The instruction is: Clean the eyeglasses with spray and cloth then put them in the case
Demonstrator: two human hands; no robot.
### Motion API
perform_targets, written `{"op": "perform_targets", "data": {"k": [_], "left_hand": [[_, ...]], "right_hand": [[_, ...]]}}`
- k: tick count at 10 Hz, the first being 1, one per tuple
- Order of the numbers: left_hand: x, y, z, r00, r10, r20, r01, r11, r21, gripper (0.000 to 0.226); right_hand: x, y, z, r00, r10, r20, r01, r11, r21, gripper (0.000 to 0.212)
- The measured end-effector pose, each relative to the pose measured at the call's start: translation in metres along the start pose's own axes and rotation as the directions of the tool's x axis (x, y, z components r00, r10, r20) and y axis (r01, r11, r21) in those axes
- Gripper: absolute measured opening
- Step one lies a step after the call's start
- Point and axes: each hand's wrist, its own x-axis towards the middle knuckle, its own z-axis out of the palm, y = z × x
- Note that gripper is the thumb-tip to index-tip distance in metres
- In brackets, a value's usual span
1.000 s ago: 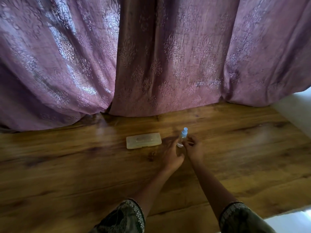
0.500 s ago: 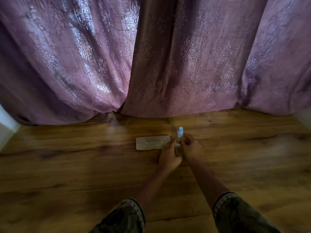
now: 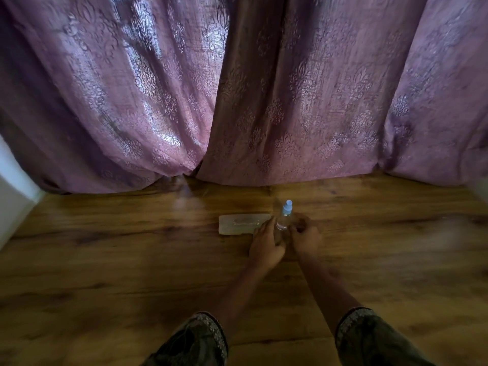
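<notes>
Wooden tabletop (image 3: 126,276), mauve patterned curtain (image 3: 163,101) hanging down onto its far edge. The person reached in from the near edge, both forearms bare below patterned sleeves (image 3: 203,339).

Spray bottle (image 3: 285,217) stood upright toward the far edge, about midway along it, pale blue cap on top. Just to its left lay the case (image 3: 240,224), translucent, flat, lid down, its right end close by the bottle's foot. A faint long shape showed through the lid, too blurred to say whether it was the eyeglasses. No glasses and no cloth seen lying out anywhere.

Left hand (image 3: 265,245): fingers stretched forward and held close together, tips at the case's right end and the bottle's base. No curl round either that I could make out. Right hand (image 3: 303,237): fingers bent inward at the bottle's right side. Could not tell whether they pinched it or only sat beside it.

Judgement: very early, the setting-out stage; nothing looked sprayed or wiped yet. The next move likely calls for getting the glasses in hand, opening the case if they are inside it. One hand would then need to steady the frame while the other lifts the bottle and works the nozzle. The bottle is slim and light and would tip easily if knocked.
</notes>
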Motion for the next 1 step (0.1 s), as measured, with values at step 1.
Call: {"op": "perform_targets", "data": {"k": [1], "left_hand": [[-0.0067, -0.0028, -0.0059, 0.998, 0.006, -0.055, -0.006, 1.0, -0.007, 0.071]], "right_hand": [[-0.01, 0.0028, -0.0011, 0.995, 0.061, -0.08, -0.051, 0.992, 0.118, 0.023]]}}
